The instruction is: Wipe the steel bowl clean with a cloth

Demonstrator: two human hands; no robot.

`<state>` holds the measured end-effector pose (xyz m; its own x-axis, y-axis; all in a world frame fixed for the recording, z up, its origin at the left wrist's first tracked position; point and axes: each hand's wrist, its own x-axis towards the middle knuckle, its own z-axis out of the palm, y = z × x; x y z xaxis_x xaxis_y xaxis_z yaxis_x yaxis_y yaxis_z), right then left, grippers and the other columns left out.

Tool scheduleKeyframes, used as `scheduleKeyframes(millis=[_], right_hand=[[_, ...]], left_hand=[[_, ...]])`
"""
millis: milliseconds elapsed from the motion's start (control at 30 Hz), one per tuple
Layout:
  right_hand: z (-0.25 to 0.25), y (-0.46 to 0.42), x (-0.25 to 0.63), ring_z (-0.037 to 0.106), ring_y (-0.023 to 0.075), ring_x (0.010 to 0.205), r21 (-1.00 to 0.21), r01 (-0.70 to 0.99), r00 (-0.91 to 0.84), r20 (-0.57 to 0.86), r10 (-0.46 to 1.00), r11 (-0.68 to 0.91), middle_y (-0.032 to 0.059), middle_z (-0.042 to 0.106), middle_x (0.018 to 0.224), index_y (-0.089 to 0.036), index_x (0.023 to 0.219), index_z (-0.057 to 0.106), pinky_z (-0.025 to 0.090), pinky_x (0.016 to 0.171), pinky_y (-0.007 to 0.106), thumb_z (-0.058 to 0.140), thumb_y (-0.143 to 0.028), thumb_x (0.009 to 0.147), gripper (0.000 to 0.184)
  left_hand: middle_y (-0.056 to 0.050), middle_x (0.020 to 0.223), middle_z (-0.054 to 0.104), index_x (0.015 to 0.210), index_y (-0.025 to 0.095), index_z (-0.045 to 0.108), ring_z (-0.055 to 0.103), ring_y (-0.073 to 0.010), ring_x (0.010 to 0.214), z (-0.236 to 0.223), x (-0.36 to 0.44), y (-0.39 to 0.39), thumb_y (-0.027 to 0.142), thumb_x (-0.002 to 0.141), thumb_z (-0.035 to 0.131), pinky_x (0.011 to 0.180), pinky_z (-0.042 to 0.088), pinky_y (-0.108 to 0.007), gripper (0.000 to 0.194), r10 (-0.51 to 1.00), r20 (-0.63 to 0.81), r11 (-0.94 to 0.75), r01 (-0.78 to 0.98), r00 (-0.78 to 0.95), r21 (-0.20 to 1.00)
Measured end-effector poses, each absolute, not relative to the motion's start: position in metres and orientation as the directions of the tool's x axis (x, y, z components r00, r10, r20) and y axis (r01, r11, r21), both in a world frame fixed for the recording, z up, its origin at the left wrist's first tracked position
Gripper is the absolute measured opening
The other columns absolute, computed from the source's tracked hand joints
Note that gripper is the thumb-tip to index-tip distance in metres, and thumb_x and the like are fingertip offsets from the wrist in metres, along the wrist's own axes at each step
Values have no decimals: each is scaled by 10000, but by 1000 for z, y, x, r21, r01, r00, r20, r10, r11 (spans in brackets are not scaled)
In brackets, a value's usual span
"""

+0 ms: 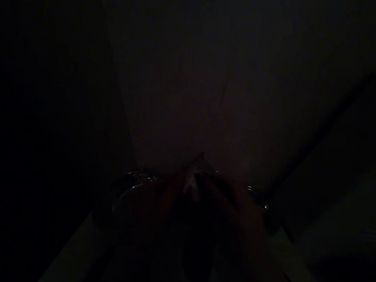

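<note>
The picture is very dark, and little more than outlines shows. My left hand [156, 204] and my right hand [235, 206] come together low in the middle. Between their fingers is a small pale thing with a pointed top corner [193, 183], like a torn packet or folded sheet; its kind I cannot make out. Both hands look closed on it, though the fingertips are lost in shadow. Around and under the hands, a shiny curved rim [135, 173] catches light on either side, like that of a metal bowl.
Beneath the rim lies a pale surface [69, 249], with its edges running out to both lower corners. A dark oblong shape [199, 256] is below the hands. Beyond them rises a plain wall-like surface [195, 93], with dark areas at left and right.
</note>
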<state>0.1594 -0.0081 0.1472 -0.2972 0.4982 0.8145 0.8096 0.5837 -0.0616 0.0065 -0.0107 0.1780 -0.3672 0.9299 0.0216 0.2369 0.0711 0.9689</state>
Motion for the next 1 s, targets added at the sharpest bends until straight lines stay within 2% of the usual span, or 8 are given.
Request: scheduleKeyframes(millis=[100, 200, 333, 467, 600, 733, 867, 1000], right_hand=[[143, -14, 151, 618, 215, 852, -10, 802, -341, 814, 470, 598, 76, 660, 1053, -235, 1182, 605, 542, 606, 317, 469, -176, 886, 331], [141, -18, 146, 605, 214, 867, 44, 792, -380, 816, 436, 609, 83, 661, 1067, -210, 1148, 626, 540, 617, 319, 472, -159, 886, 309], [145, -12, 153, 598, 223, 885, 18, 817, -335, 828, 449, 577, 81, 656, 1083, -204, 1171, 607, 537, 632, 324, 481, -177, 885, 314], [147, -8, 161, 597, 242, 859, -2, 836, -306, 828, 470, 548, 100, 650, 1071, -194, 1191, 590, 532, 622, 351, 476, -204, 890, 322], [142, -15, 153, 600, 215, 873, 28, 813, -345, 828, 442, 581, 80, 650, 1087, -230, 1202, 584, 533, 648, 334, 467, -157, 884, 347], [138, -21, 143, 581, 226, 889, 103, 793, -384, 849, 362, 600, 91, 661, 1066, -184, 1127, 632, 533, 678, 353, 473, -113, 873, 309], [142, -15, 150, 580, 231, 874, 43, 825, -341, 833, 436, 563, 103, 636, 1083, -202, 1212, 589, 535, 624, 339, 495, -151, 859, 369], [144, -10, 155, 574, 234, 895, 24, 839, -307, 846, 436, 544, 124, 614, 1081, -186, 1217, 578, 543, 649, 358, 456, -200, 888, 352]], left_hand=[[-48, 743, 718, 731, 232, 715, 664, -241, 725, 179, 4, -10, 563, 741, 541, 617, 496, -323, 374, 933, 7, 71, 203, -359, 977], [-50, 794, 726, 781, 225, 707, 672, -244, 765, 180, 1, -10, 546, 747, 546, 641, 506, -328, 361, 934, -52, 115, 159, -353, 981], [-45, 868, 730, 810, 238, 719, 660, -265, 863, 181, 3, -12, 549, 726, 571, 744, 498, -357, 354, 938, -19, 99, 215, -346, 972], [-51, 807, 726, 737, 238, 716, 659, -267, 797, 180, 8, -12, 570, 704, 578, 710, 493, -363, 361, 918, -43, 128, 192, -395, 973], [-48, 783, 721, 760, 226, 710, 661, -246, 771, 177, 7, -8, 543, 730, 558, 690, 500, -341, 353, 924, -5, 70, 155, -383, 985], [-49, 789, 725, 753, 222, 700, 664, -237, 774, 175, 2, -7, 498, 744, 547, 664, 507, -310, 316, 936, 32, 19, 140, -351, 990], [-48, 807, 730, 760, 252, 701, 666, -249, 809, 175, 5, -12, 516, 730, 551, 662, 505, -300, 305, 929, 70, 1, 191, -364, 982], [-57, 792, 722, 762, 240, 703, 665, -264, 773, 177, 10, -13, 563, 710, 560, 655, 509, -342, 357, 911, -30, 116, 184, -412, 976]])
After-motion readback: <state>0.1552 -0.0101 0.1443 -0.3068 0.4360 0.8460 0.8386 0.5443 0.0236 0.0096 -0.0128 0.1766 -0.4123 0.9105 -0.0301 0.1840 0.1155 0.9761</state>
